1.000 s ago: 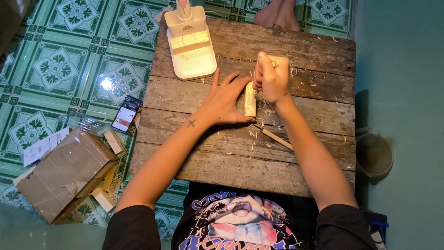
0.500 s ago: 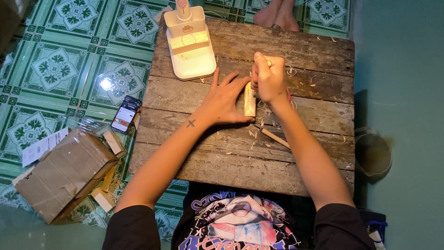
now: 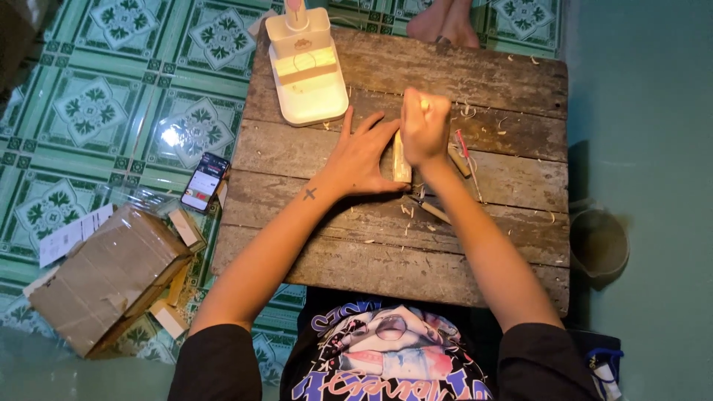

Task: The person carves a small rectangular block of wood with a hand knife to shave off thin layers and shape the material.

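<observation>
A pale wooden piece (image 3: 401, 165) stands on the plank table (image 3: 334, 245). My left hand (image 3: 360, 156) lies flat beside it with fingers spread, pressing against its left side. My right hand (image 3: 425, 128) is fisted just above the piece around a thin tool handle whose pale end (image 3: 424, 105) sticks out on top; the tool's tip is hidden. Wood shavings (image 3: 407, 212) lie scattered around the piece.
A white lamp-like device (image 3: 306, 67) sits at the table's far left. Small tools (image 3: 464, 152) and a stick (image 3: 434, 212) lie by my right wrist. On the tiled floor are a phone (image 3: 205, 182), a cardboard box (image 3: 104, 278), a dark bowl (image 3: 598, 241), and someone's feet (image 3: 445, 22).
My right hand with the tool has shifted slightly left and down along the wooden piece. My left hand stays pressed against the piece.
</observation>
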